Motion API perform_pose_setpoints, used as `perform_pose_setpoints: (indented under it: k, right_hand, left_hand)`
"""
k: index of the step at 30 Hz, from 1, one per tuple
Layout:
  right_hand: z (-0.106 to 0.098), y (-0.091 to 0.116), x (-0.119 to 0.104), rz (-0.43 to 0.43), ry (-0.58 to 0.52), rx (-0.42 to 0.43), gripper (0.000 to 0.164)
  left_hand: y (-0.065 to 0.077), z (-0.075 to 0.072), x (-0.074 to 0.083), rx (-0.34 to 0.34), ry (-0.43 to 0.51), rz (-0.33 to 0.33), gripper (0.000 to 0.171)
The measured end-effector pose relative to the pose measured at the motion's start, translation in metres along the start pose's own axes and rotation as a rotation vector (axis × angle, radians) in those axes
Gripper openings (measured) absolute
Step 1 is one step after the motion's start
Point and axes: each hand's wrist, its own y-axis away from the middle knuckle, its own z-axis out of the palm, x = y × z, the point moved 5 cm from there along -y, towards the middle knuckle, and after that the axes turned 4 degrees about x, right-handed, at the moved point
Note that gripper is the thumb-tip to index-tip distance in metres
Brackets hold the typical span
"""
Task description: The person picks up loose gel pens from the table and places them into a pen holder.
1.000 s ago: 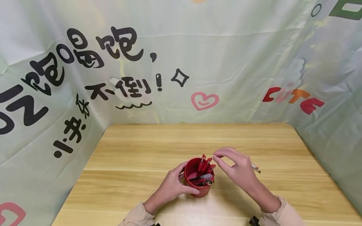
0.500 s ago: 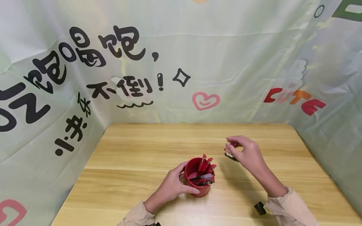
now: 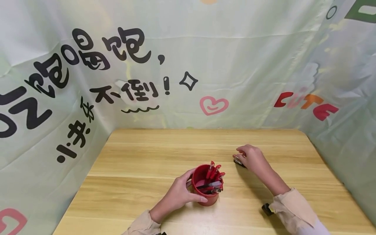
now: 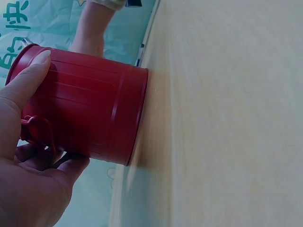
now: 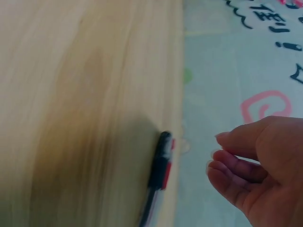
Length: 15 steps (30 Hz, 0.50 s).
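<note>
My left hand (image 3: 180,193) grips a red metal cup (image 3: 209,199) around its side, thumb at the front. In the left wrist view the small handle of the cup (image 4: 75,104) shows between thumb and fingers, and its base is close to the table. Several red and black pens (image 3: 215,176) lean inside it. My right hand (image 3: 252,157) hovers over two pens lying on the table, holding nothing, its fingers loosely bent. One is a capped black pen (image 5: 160,163); a red pen (image 5: 167,176) lies alongside, mostly hidden behind it.
The wooden table (image 3: 141,156) is enclosed by a printed cloth (image 3: 241,65) at the back and both sides. Dark wrist-camera gear (image 3: 267,209) hangs beneath the right sleeve (image 3: 290,209).
My right hand has moved from beside the cup to the back right, over the pens on the table, then dipped lower. My left hand and the cup have stayed in place.
</note>
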Motion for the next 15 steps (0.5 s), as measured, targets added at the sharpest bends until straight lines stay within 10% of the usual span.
perform_pose_setpoints:
  k: [15]
  right_hand:
    - [0.033,-0.013,0.024,-0.039,0.063,-0.173,0.009]
  left_hand:
    - [0.0,0.001,-0.003,-0.004,0.022,-0.005,0.097]
